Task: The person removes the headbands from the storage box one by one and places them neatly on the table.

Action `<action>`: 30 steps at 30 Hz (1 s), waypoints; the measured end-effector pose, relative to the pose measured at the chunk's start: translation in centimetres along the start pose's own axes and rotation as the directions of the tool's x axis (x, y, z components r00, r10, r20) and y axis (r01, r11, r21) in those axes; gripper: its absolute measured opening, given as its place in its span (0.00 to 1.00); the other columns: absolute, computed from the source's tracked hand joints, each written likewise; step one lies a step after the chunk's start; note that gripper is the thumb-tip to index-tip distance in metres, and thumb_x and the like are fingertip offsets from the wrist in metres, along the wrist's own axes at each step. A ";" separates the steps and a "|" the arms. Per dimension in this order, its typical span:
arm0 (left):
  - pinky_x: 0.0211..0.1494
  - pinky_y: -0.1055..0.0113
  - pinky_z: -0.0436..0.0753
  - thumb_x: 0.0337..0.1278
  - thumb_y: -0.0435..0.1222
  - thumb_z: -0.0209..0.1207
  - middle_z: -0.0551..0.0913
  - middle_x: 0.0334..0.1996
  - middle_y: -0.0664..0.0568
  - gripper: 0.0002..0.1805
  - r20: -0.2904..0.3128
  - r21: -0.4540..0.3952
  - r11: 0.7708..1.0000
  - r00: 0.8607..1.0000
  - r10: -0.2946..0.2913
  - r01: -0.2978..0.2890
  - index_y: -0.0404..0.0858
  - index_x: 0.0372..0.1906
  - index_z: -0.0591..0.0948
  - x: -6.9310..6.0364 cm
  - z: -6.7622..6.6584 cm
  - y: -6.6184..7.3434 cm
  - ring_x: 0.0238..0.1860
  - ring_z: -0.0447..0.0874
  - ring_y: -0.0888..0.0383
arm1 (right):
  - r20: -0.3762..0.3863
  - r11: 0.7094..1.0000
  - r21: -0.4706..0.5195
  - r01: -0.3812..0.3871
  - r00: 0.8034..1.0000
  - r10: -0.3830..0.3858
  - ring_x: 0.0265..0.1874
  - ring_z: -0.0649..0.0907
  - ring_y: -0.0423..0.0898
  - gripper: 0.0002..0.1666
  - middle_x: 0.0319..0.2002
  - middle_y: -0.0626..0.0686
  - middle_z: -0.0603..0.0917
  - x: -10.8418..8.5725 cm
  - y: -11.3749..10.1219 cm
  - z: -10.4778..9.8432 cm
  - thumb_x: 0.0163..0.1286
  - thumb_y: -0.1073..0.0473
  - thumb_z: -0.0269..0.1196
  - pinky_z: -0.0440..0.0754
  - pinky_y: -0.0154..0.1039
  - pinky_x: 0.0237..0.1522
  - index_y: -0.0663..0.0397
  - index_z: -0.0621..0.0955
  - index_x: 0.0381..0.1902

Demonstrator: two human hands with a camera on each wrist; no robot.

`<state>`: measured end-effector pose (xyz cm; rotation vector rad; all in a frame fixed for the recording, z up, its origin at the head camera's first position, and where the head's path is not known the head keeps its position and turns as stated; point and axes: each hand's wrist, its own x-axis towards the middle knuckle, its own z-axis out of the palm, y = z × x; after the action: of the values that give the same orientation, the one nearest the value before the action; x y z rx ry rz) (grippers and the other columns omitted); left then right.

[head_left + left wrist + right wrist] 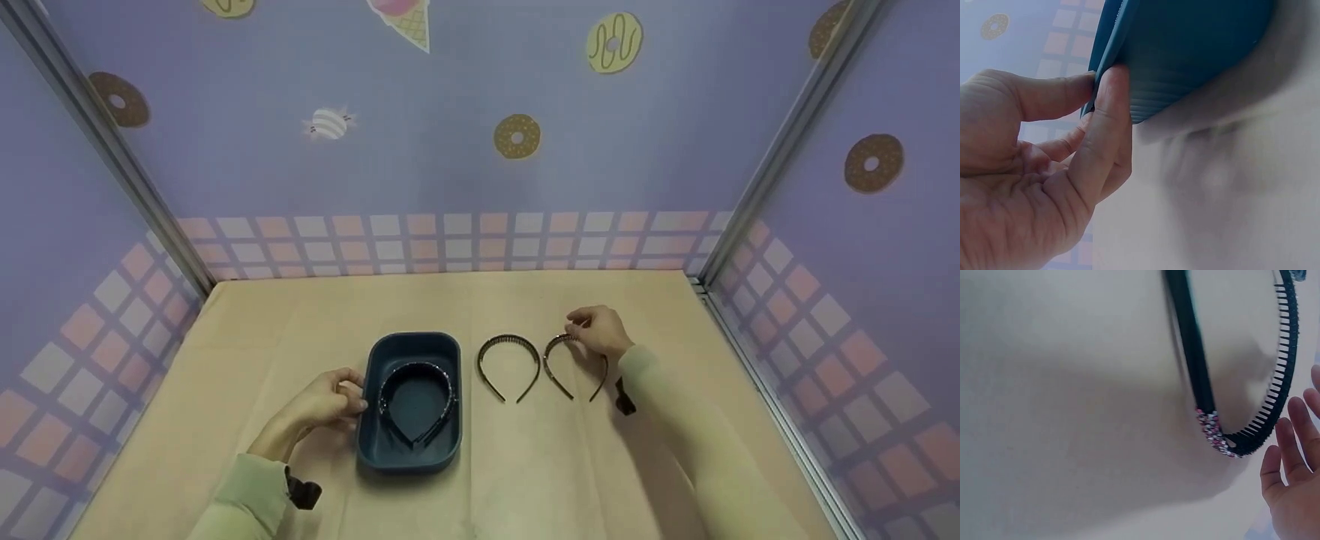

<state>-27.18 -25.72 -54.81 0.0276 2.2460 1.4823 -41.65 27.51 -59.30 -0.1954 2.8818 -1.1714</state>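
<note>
My left hand (326,401) pinches the left rim of a dark blue plastic tray (409,466); in the left wrist view its thumb and fingers lie on either side of the tray wall (1185,50). Inside the tray lie dark headbands (418,366), overlapping, so I cannot tell how many. My right hand (600,330) is over the top of another headband (547,365) on the table. In the right wrist view this toothed black headband (1289,354) has pink and white beads on one side, and the right fingers are extended beside it, with no grip visible.
Between the tray and the right hand, a dark toothed headband (508,338) lies flat on the cream table cover (262,330). Patterned panels (450,172) stand behind and on both sides, with metal posts (787,120) at the corners.
</note>
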 end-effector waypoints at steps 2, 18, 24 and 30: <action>0.41 0.61 0.95 0.70 0.25 0.64 0.85 0.40 0.49 0.25 -0.004 0.000 1.000 1.000 0.004 -0.004 0.26 0.68 0.74 0.0 0.0 0.0 0.38 0.87 0.56 | -0.006 1.000 -0.001 0.011 1.000 -0.011 0.55 0.88 0.60 0.22 0.56 0.64 0.92 0.1 -0.2 -0.2 0.80 0.56 0.70 0.88 0.52 0.55 0.63 0.89 0.64; 0.42 0.60 0.94 0.69 0.26 0.64 0.87 0.42 0.47 0.24 -0.015 0.001 1.000 1.000 0.020 -0.020 0.27 0.67 0.74 -0.2 -0.1 -0.2 0.38 0.88 0.56 | 0.037 0.992 0.121 0.029 0.999 -0.034 0.66 0.86 0.63 0.28 0.65 0.64 0.90 0.0 -2.9 -0.1 0.78 0.54 0.72 0.86 0.61 0.69 0.64 0.86 0.69; 0.41 0.61 0.94 0.69 0.26 0.65 0.84 0.39 0.50 0.25 -0.013 -0.010 1.000 1.000 0.016 -0.016 0.27 0.67 0.74 -0.2 0.0 -0.2 0.37 0.87 0.55 | 0.055 0.991 0.123 0.049 0.997 -0.056 0.68 0.86 0.62 0.28 0.65 0.63 0.90 -0.1 -4.5 0.5 0.78 0.54 0.73 0.86 0.60 0.71 0.64 0.86 0.68; 0.41 0.62 0.94 0.68 0.26 0.65 0.85 0.40 0.50 0.25 -0.008 -0.015 1.000 1.000 0.011 -0.011 0.27 0.67 0.74 -0.1 0.1 -0.1 0.37 0.87 0.56 | 0.089 0.986 0.152 0.066 0.993 -0.080 0.70 0.84 0.62 0.28 0.67 0.64 0.89 -0.4 -6.4 1.1 0.79 0.55 0.72 0.83 0.61 0.75 0.64 0.85 0.70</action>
<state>-27.02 -25.74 -54.88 0.0303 2.2443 1.5073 -40.48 22.23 -55.64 -0.3452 2.7128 -1.3444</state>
